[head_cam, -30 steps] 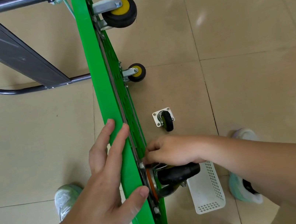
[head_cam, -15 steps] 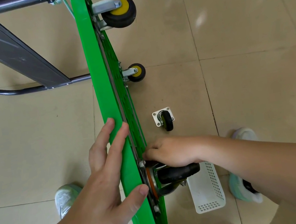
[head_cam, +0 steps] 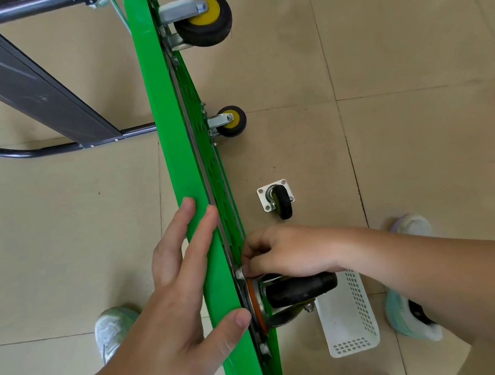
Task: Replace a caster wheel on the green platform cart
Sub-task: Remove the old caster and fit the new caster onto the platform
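Two hands: left hand (head_cam: 170, 322) flat on green cart (head_cam: 161, 103), right hand (head_cam: 285, 252) pinching a caster bolt (head_cam: 239, 274)

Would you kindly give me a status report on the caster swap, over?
Left hand flat on green cart, steadying it. Right hand pinching mounting bolt of black caster. Loose caster and white basket on floor, clear of work.

Green plastic platform cart (head_cam: 185, 171): stands on its long edge on beige floor tiles (head_cam: 393, 34).
Left hand (head_cam: 175, 312): fingers straight along the cart's upper edge.
Right hand (head_cam: 285, 252): fingertips pinch a small silver bolt (head_cam: 239, 273) at the plate of the mounted black rubber caster wheel (head_cam: 301, 289).
Loose black caster with square steel plate (head_cam: 277, 198): on the tiles nearby.
White perforated plastic basket (head_cam: 348, 317): under the right forearm.
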A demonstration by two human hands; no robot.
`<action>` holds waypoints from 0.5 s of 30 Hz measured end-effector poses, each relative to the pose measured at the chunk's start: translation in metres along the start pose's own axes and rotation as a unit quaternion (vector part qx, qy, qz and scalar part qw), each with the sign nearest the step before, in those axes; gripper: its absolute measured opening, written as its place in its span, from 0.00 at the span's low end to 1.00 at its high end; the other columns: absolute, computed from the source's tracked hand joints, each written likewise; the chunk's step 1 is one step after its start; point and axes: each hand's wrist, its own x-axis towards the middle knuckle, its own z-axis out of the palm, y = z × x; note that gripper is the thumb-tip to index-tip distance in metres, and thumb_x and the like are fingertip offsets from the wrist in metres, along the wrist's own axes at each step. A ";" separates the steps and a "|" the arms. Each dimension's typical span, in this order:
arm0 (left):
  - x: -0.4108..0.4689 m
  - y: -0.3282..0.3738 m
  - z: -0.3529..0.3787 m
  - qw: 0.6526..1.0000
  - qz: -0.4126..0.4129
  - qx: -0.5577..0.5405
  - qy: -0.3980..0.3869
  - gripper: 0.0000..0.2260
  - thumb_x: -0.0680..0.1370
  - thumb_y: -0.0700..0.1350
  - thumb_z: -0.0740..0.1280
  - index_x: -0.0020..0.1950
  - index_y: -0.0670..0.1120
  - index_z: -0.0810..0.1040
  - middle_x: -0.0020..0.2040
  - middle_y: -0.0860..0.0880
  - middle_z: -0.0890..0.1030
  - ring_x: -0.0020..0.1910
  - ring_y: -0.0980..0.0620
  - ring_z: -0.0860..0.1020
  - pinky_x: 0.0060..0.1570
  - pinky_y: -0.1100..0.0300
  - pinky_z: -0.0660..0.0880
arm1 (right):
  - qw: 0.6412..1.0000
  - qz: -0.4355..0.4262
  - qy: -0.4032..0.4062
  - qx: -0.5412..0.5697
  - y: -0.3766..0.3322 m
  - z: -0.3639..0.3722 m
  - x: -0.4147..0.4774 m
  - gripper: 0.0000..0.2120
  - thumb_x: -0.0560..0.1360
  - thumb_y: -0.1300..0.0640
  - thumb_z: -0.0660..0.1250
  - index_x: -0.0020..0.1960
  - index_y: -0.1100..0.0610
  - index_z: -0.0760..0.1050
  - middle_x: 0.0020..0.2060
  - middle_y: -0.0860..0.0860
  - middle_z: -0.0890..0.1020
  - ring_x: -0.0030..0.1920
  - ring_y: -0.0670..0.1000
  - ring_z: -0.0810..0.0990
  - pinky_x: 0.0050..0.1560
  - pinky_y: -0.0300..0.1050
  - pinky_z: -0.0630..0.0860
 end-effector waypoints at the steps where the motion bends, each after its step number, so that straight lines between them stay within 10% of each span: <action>1: 0.000 0.000 0.000 1.000 0.000 -0.002 -0.001 0.40 0.77 0.73 0.60 0.84 0.64 0.45 0.85 0.59 0.40 0.84 0.58 0.43 0.72 0.54 0.55 | 1.000 -0.002 0.007 -0.012 -0.001 0.000 0.000 0.15 0.78 0.39 0.64 0.53 0.48 0.81 0.48 0.49 0.84 0.51 0.51 0.82 0.60 0.53 0.77; 15: 0.000 -0.002 -0.001 1.000 -0.005 -0.009 -0.006 0.41 0.77 0.73 0.61 0.84 0.64 0.46 0.85 0.59 0.40 0.84 0.58 0.44 0.72 0.51 0.56 | 0.999 0.003 0.020 0.044 0.003 0.002 0.003 0.20 0.69 0.34 0.65 0.53 0.45 0.80 0.52 0.48 0.84 0.55 0.51 0.81 0.63 0.56 0.75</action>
